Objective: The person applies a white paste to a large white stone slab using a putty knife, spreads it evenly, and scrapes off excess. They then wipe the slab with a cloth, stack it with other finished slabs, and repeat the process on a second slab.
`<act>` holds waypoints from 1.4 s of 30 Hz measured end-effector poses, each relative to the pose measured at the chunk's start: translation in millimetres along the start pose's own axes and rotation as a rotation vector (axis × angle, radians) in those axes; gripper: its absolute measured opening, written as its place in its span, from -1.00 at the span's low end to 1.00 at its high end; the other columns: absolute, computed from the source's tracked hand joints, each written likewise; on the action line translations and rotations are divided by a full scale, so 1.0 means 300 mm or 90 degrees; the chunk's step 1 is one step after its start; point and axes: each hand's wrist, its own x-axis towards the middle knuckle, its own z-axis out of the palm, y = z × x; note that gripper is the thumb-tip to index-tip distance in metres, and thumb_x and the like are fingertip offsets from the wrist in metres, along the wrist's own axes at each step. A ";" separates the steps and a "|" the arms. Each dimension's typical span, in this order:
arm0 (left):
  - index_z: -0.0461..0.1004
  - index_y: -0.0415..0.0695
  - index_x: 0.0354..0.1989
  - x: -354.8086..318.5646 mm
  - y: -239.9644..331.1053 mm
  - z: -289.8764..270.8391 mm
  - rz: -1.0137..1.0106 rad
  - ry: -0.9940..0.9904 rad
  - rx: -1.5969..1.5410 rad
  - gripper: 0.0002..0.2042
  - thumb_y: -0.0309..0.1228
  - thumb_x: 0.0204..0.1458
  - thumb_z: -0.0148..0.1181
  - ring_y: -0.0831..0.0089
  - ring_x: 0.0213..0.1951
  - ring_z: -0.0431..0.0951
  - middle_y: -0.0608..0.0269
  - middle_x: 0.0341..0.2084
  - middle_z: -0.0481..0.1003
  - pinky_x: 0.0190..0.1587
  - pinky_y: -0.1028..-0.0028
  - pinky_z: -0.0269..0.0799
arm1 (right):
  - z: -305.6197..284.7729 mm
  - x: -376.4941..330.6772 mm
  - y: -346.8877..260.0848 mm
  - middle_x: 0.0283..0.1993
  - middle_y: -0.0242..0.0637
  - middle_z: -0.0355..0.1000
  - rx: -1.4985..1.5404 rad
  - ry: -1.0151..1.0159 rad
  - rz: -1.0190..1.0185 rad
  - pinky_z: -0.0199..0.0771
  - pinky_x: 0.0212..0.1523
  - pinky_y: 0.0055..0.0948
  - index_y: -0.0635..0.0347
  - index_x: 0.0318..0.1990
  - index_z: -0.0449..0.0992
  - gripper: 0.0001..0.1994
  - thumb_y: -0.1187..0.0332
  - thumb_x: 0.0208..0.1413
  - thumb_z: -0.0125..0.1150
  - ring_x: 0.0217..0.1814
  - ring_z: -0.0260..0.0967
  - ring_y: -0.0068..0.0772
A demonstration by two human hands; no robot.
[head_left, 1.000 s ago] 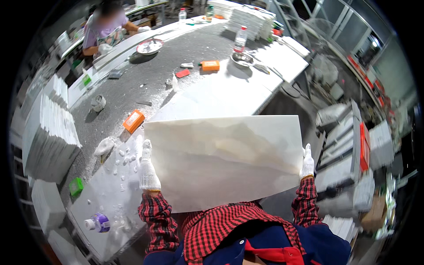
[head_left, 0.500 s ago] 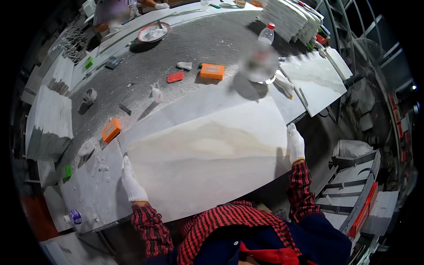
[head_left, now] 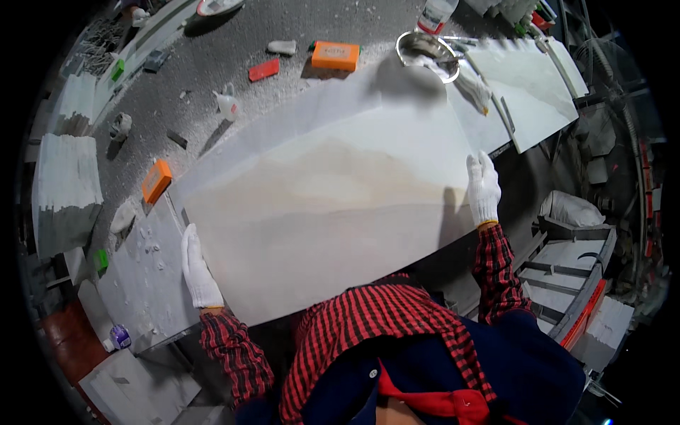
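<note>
We hold the big pale tile [head_left: 326, 212] by its short edges, our left hand [head_left: 198, 269] and right hand [head_left: 484, 188] both gloved and wrapped on it, so the slab itself blocks most of the bench in front of us. Beyond its far edge the grey worktop [head_left: 234, 42] has open patches between small clutter: an orange block [head_left: 336, 55], a red piece [head_left: 263, 69] and a small white bottle [head_left: 227, 105]. To our left another orange block [head_left: 156, 180] lies just beside the tile's corner, with a stack of white tiles [head_left: 67, 191] further out. On the right a metal bowl [head_left: 425, 49] and a second tile [head_left: 528, 88] crowd the far corner.
</note>
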 end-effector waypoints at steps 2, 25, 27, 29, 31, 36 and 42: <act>0.29 -0.28 0.31 -0.019 0.019 0.014 -0.029 0.002 0.036 -0.51 -0.20 0.35 -0.07 0.36 0.32 0.28 0.16 0.27 0.33 0.39 0.33 0.06 | -0.014 -0.023 -0.016 0.13 0.06 0.40 0.011 0.019 -0.021 0.30 0.24 -0.17 0.19 0.27 0.38 -0.33 -0.20 0.28 -0.03 0.20 0.36 0.00; 0.53 -0.28 -0.06 -0.377 -0.069 -0.279 -0.425 -0.092 0.355 -0.47 0.04 0.26 0.01 0.45 -0.41 0.65 0.10 -0.40 0.63 -0.41 0.48 0.49 | 0.064 -0.085 0.128 0.34 -0.23 0.30 0.807 0.203 0.359 0.30 0.30 -0.28 0.29 0.36 0.23 -0.43 0.04 0.38 -0.05 0.32 0.27 -0.28; 0.47 -0.26 0.03 -0.406 -0.128 -0.216 -0.445 -0.088 0.245 -0.46 0.05 0.26 0.01 0.39 -0.44 0.67 0.04 -0.39 0.64 -0.43 0.48 0.49 | 0.084 -0.034 0.148 0.29 -0.23 0.33 0.839 0.173 0.309 0.32 0.27 -0.24 0.29 0.33 0.26 -0.45 0.05 0.39 -0.07 0.28 0.29 -0.23; 0.47 -0.23 0.03 -0.411 -0.146 -0.192 -0.420 -0.077 0.218 -0.48 0.05 0.25 0.02 0.42 -0.50 0.64 0.09 -0.44 0.62 -0.46 0.49 0.46 | 0.095 0.006 0.153 0.20 -0.24 0.38 0.851 0.155 0.329 0.34 0.23 -0.26 0.28 0.26 0.33 -0.49 0.05 0.37 -0.05 0.21 0.33 -0.25; 0.48 -0.21 0.01 -0.416 -0.181 -0.193 -0.388 -0.067 0.176 -0.50 0.05 0.25 0.03 0.46 -0.55 0.61 0.15 -0.48 0.61 -0.49 0.51 0.44 | 0.116 0.041 0.138 0.11 -0.26 0.41 0.865 0.145 0.332 0.37 0.18 -0.28 0.27 0.19 0.38 -0.51 0.04 0.34 -0.02 0.13 0.36 -0.26; 0.49 -0.17 -0.02 -0.387 -0.180 -0.156 -0.387 0.013 0.120 -0.52 0.04 0.22 0.10 0.51 -0.60 0.58 0.21 -0.50 0.60 -0.52 0.54 0.40 | 0.150 0.101 0.224 0.02 -0.24 0.44 0.870 0.062 0.354 0.44 0.05 -0.26 0.23 0.08 0.45 -0.49 -0.04 0.24 0.08 0.02 0.40 -0.26; 0.44 -0.22 -0.01 -0.420 -0.234 -0.179 -0.402 0.043 -0.103 -0.53 0.01 0.26 0.07 0.27 -0.50 0.65 0.06 -0.47 0.60 -0.49 0.44 0.50 | 0.160 0.112 0.221 0.25 -0.12 0.36 0.770 0.189 0.372 0.32 0.26 -0.25 0.35 0.37 0.20 -0.27 -0.13 0.29 -0.08 0.21 0.36 -0.18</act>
